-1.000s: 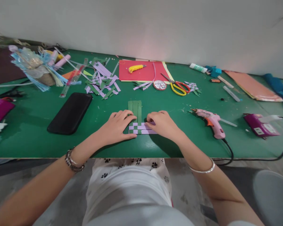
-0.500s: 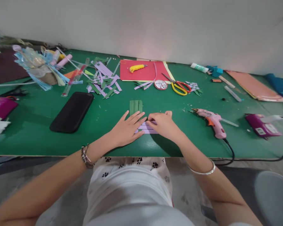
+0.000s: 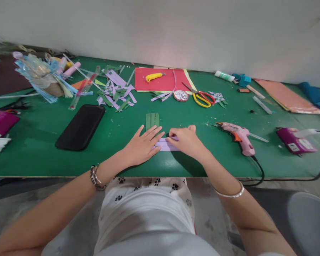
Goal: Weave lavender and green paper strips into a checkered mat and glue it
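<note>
Green paper strips [image 3: 152, 121] lie side by side on the table, pointing away from me, their near ends under my left hand. Purple paper strips [image 3: 169, 145] run crosswise to the right of them. My left hand [image 3: 142, 145] rests flat with its fingers spread over where the strips meet, so the join is hidden. With thumb and index finger together, my right hand [image 3: 187, 141] pinches the upper purple strip near its right part. Its other fingers are curled, and it covers the strips' right ends.
Beyond my hands are a black phone [image 3: 80, 127], a pile of paper scraps [image 3: 117, 89], a red sheet [image 3: 144, 84] with a yellow cutter [image 3: 154, 77], and scissors [image 3: 201, 97]. A pink glue gun [image 3: 240, 137] with a cord and a purple power box [image 3: 296, 140] lie at right.
My left hand has shifted slightly left, uncovering a little more of the purple strips. My right hand keeps its pinch in nearly the same place. The whole view has moved very slightly.
</note>
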Motion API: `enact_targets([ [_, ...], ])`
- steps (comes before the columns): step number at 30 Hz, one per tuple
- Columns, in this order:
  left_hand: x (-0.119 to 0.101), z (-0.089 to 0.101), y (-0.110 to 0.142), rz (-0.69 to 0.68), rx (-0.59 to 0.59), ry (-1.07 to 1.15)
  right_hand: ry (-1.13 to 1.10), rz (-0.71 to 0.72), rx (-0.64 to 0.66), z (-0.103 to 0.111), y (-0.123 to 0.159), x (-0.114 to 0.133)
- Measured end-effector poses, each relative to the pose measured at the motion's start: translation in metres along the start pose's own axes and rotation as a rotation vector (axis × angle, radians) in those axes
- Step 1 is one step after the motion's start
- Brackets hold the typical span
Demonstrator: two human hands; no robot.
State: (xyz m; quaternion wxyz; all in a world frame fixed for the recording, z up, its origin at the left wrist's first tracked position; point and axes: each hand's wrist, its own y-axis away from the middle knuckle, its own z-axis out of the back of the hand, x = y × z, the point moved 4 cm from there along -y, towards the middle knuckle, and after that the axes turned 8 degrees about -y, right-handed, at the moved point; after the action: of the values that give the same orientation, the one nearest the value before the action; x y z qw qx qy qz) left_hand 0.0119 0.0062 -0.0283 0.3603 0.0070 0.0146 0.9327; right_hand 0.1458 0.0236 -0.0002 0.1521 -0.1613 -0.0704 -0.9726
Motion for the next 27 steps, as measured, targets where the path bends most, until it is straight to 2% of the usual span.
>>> enact_targets([
  [8,0.001,0.0,-0.001,-0.018,0.001,0.03,0.064,-0.039,0.002,0.002,0.001,0.0],
  [13,0.018,0.016,0.009,0.017,-0.113,0.114,0.072,-0.01,-0.04,0.002,0.003,0.002],
  [16,0.025,0.018,0.016,0.02,-0.115,0.101,0.072,-0.004,-0.056,0.001,0.003,0.001],
  [22,0.015,0.014,0.016,-0.108,-0.105,0.075,0.031,0.004,-0.07,0.001,0.003,-0.002],
  [27,0.017,0.015,0.013,-0.123,-0.125,0.165,0.024,-0.007,-0.051,0.0,0.002,-0.003],
])
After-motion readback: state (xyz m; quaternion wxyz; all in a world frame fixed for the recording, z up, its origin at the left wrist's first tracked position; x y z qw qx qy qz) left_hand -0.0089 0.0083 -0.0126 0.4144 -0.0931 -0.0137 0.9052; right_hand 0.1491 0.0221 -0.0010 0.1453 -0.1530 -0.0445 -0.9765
